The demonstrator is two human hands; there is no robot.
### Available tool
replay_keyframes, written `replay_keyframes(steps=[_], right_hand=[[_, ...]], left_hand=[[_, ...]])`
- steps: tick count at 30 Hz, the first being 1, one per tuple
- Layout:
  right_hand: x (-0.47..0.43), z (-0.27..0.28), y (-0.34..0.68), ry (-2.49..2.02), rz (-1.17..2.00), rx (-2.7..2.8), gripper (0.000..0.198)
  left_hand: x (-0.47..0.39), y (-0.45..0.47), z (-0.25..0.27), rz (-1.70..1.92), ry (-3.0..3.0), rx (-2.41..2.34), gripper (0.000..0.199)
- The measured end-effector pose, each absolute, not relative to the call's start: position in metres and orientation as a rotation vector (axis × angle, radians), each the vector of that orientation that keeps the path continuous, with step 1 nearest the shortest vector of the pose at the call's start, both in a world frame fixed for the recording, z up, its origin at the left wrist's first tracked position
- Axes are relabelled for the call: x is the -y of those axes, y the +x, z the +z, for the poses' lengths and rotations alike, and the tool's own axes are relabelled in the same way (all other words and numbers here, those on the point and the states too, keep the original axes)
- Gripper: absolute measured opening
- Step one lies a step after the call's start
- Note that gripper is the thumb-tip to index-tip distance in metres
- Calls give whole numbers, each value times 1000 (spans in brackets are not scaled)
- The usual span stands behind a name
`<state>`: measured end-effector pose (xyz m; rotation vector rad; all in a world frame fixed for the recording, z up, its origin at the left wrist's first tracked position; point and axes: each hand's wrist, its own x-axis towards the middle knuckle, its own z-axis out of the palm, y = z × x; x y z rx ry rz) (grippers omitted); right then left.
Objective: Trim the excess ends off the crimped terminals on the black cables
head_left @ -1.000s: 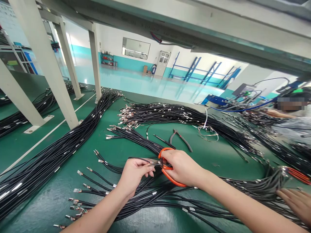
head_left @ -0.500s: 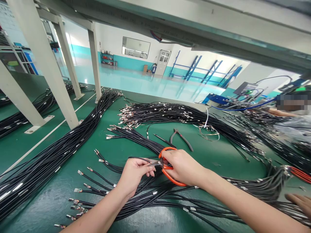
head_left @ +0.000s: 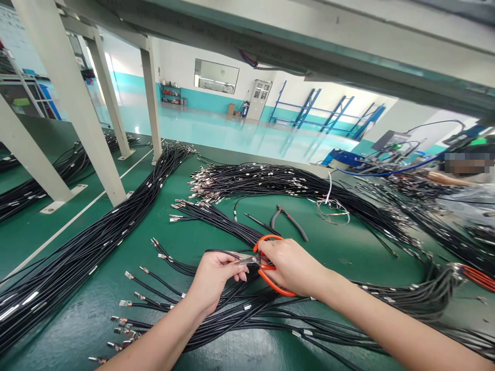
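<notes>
The scissors (head_left: 256, 259) are orange-handled, the cables (head_left: 152, 178) black with white labels (head_left: 247, 307), the table (head_left: 371, 247) plain green, the pliers (head_left: 296, 227) grey-handled.

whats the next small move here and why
I'd probably slide the left hand slightly back along the thin black cable: its fingertips sit very close to the blades of the orange-handled metal scissors in the right hand.

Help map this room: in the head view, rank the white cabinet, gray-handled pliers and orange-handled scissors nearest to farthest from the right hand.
1. Orange-handled scissors: in the right hand.
2. Gray-handled pliers: on the table, beyond.
3. White cabinet: across the floor.
</notes>
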<state>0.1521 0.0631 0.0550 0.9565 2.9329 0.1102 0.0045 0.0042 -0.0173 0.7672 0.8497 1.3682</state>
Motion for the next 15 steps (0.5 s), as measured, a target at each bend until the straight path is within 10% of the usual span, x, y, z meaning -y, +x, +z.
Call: replay_keyframes(steps=[15], right_hand=[[-65,56,155,887,102,-2972,4]], left_hand=[[-4,4,-18,1356,752,-790,6]])
